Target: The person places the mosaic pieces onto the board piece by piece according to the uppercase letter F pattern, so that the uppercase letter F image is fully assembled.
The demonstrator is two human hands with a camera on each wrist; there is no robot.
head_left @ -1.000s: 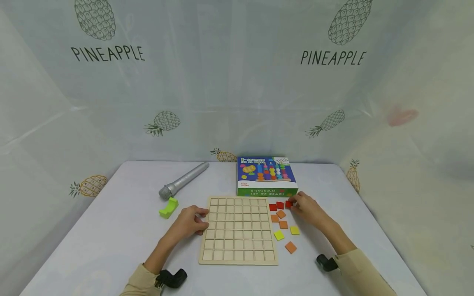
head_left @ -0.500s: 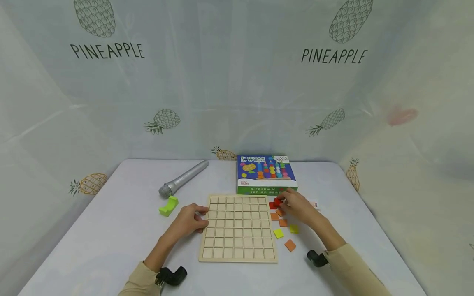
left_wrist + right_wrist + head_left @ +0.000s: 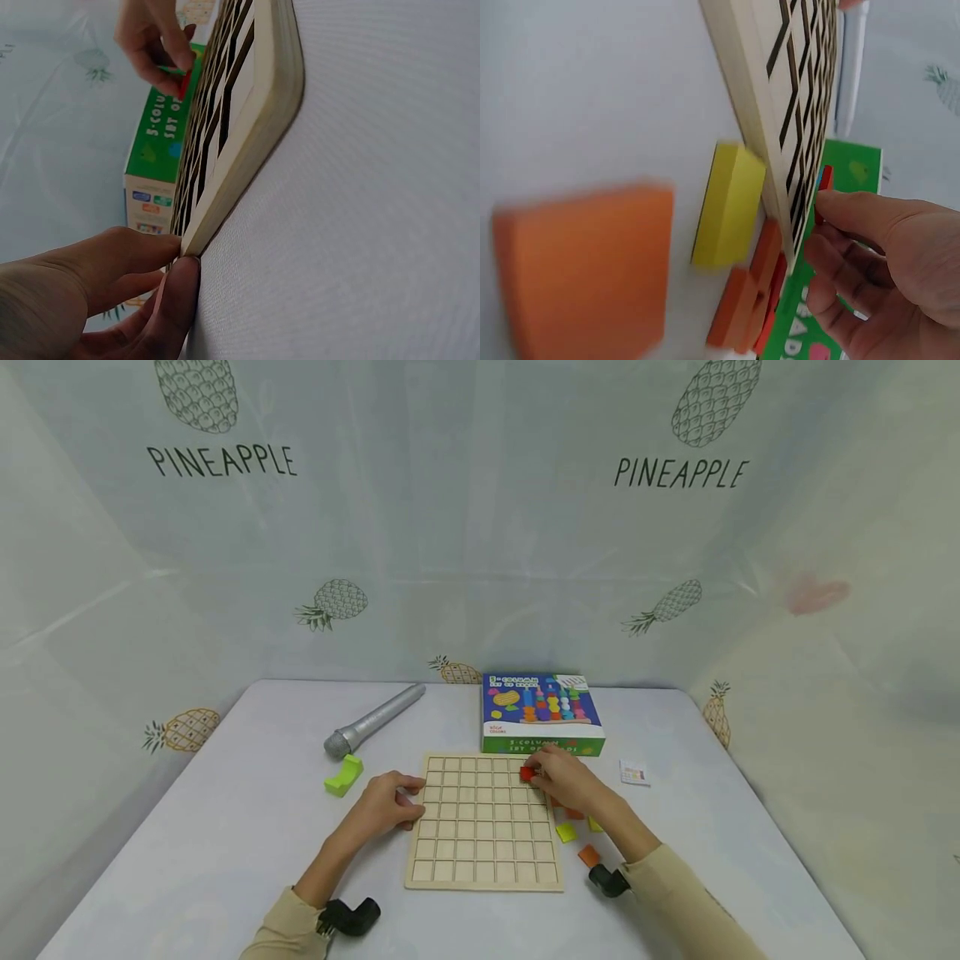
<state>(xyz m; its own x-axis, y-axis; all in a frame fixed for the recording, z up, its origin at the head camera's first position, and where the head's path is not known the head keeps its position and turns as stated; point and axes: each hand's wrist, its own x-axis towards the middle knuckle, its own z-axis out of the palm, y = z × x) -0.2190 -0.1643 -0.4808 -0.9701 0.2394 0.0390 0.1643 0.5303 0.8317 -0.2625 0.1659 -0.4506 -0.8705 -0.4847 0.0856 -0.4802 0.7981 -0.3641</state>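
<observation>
A pale wooden grid board (image 3: 483, 860) lies on the white table. My left hand (image 3: 382, 807) holds its left edge; in the left wrist view, the fingertips (image 3: 176, 247) sit against the wood. My right hand (image 3: 566, 778) pinches a small red square tile (image 3: 527, 774) between thumb and fingers, over the board's upper right cells. Another view of that tile (image 3: 825, 178) is in the right wrist frame, beside the board's far edge. Right of the board lie yellow tiles (image 3: 566, 833) and orange tiles (image 3: 589, 856), some partly hidden by the right hand and arm. Other red tiles (image 3: 772, 315) show in the right wrist view.
A bead-set box (image 3: 543, 714) stands just behind the board. To the left lie a silver microphone (image 3: 373, 722) and a green curved block (image 3: 344, 776). A small printed card (image 3: 634, 773) lies at the right. A pineapple-print cloth (image 3: 480, 527) hangs behind the table.
My right hand has moved left from beside the red tiles to over the board, carrying one red tile. The printed card has come into sight. My left hand stays at the board's edge.
</observation>
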